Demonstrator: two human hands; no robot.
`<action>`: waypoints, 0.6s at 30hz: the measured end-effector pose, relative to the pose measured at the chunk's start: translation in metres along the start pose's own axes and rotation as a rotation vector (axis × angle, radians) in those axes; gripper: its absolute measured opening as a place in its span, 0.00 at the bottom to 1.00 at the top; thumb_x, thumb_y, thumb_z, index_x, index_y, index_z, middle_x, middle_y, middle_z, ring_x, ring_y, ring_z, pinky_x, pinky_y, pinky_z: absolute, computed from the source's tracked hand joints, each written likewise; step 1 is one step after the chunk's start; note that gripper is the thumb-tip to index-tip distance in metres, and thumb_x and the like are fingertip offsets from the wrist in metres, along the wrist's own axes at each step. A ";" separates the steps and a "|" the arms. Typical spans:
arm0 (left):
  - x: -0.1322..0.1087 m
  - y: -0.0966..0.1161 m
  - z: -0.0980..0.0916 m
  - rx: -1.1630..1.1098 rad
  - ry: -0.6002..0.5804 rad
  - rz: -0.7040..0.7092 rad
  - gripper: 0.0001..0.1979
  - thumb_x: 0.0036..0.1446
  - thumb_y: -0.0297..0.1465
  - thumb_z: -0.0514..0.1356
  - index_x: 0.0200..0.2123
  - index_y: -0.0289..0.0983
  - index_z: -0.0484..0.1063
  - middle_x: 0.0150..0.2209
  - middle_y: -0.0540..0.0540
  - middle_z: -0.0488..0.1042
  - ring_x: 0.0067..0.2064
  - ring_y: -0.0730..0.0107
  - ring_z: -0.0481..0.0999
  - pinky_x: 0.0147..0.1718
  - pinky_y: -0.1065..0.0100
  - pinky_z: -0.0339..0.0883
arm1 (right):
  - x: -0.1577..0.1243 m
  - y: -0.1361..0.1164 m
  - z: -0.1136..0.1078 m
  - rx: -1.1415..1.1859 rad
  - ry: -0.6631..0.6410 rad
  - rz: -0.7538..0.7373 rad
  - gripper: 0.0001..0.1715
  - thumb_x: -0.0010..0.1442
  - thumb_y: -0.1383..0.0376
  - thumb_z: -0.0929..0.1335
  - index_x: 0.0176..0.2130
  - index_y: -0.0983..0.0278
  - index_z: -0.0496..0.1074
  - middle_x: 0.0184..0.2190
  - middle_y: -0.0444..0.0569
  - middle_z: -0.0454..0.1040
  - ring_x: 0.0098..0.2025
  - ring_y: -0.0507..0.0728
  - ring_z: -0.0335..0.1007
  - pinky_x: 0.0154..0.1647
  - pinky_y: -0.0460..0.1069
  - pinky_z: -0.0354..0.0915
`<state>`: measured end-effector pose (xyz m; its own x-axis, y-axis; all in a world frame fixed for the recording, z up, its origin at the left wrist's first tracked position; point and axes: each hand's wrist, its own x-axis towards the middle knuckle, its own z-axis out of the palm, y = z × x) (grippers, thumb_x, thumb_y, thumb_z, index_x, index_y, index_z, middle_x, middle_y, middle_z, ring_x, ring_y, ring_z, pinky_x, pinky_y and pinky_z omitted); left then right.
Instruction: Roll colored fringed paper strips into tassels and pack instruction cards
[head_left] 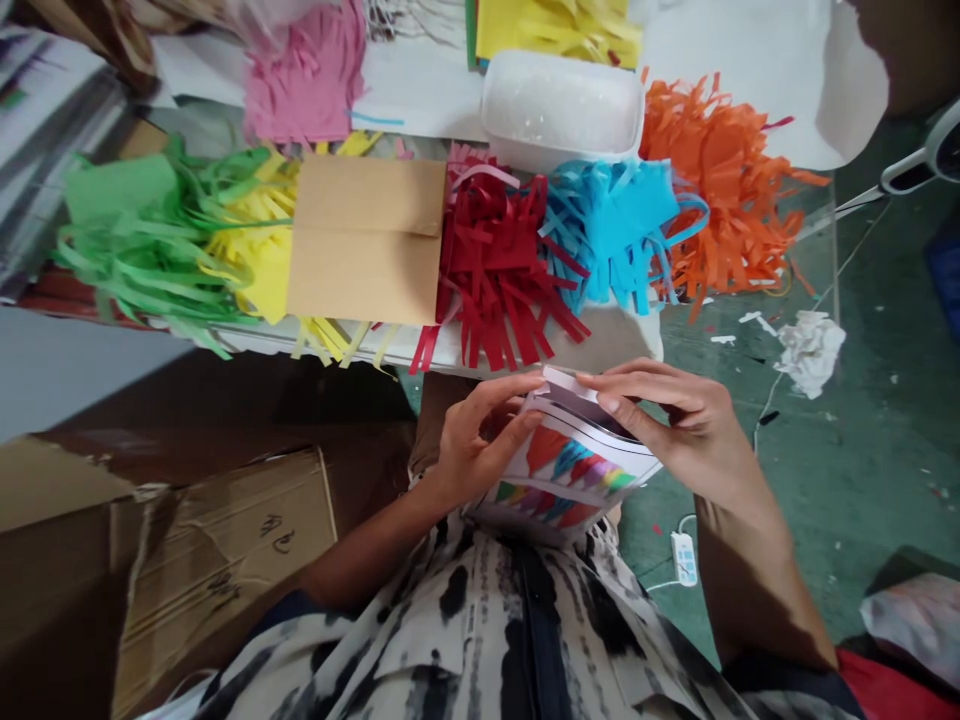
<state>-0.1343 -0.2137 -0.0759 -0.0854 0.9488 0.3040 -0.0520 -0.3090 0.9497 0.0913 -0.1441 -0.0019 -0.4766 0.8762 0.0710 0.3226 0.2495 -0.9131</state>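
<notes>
Close to my body I hold a printed paper box (570, 465), white with a picture of colourful tassels, its top end towards the table. The fingers of my left hand (487, 430) pinch the left side of its opening. On the other side, my right hand (675, 415) grips the top edge and a white flap (568, 383) between thumb and fingers. What lies inside the box is hidden. Just beyond my hands, at the table's front edge, lie dark red tissue tassels (499, 265) and blue tassels (611, 230).
Along the table lie green (150, 235), yellow (262, 245), pink (307, 75) and orange tassels (720, 180), a tan cardboard piece (367, 235) and a white plastic tub (562, 105). Cardboard boxes (225, 560) stand at lower left. A power strip (684, 558) and crumpled paper (811, 350) lie on the floor.
</notes>
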 end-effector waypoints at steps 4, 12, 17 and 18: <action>0.004 0.004 -0.008 -0.012 -0.065 0.028 0.16 0.68 0.26 0.64 0.57 0.41 0.77 0.59 0.38 0.80 0.59 0.56 0.82 0.45 0.67 0.81 | 0.002 0.000 0.001 -0.005 -0.047 -0.029 0.19 0.68 0.69 0.72 0.52 0.46 0.83 0.46 0.45 0.83 0.45 0.54 0.80 0.40 0.49 0.73; 0.011 0.006 -0.015 -0.039 -0.108 0.010 0.14 0.67 0.25 0.64 0.54 0.39 0.75 0.56 0.38 0.79 0.57 0.58 0.82 0.45 0.67 0.79 | 0.004 -0.005 0.003 -0.019 -0.092 -0.013 0.18 0.68 0.68 0.72 0.51 0.47 0.84 0.47 0.46 0.81 0.44 0.54 0.80 0.40 0.48 0.72; 0.015 0.012 -0.018 -0.019 -0.139 -0.007 0.10 0.68 0.26 0.64 0.51 0.39 0.75 0.54 0.40 0.79 0.53 0.63 0.82 0.40 0.72 0.77 | 0.007 -0.003 0.002 0.000 -0.137 -0.043 0.18 0.68 0.68 0.72 0.51 0.47 0.83 0.47 0.46 0.82 0.44 0.54 0.80 0.42 0.49 0.73; 0.015 0.012 -0.018 -0.025 -0.144 -0.021 0.09 0.68 0.27 0.64 0.50 0.39 0.75 0.54 0.40 0.79 0.52 0.64 0.82 0.40 0.72 0.77 | 0.007 -0.003 0.002 0.006 -0.142 -0.044 0.18 0.68 0.68 0.72 0.51 0.47 0.83 0.47 0.46 0.82 0.43 0.54 0.80 0.42 0.50 0.73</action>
<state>-0.1544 -0.2043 -0.0611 0.0595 0.9541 0.2936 -0.0774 -0.2888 0.9542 0.0857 -0.1393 0.0005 -0.6016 0.7969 0.0539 0.2942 0.2838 -0.9126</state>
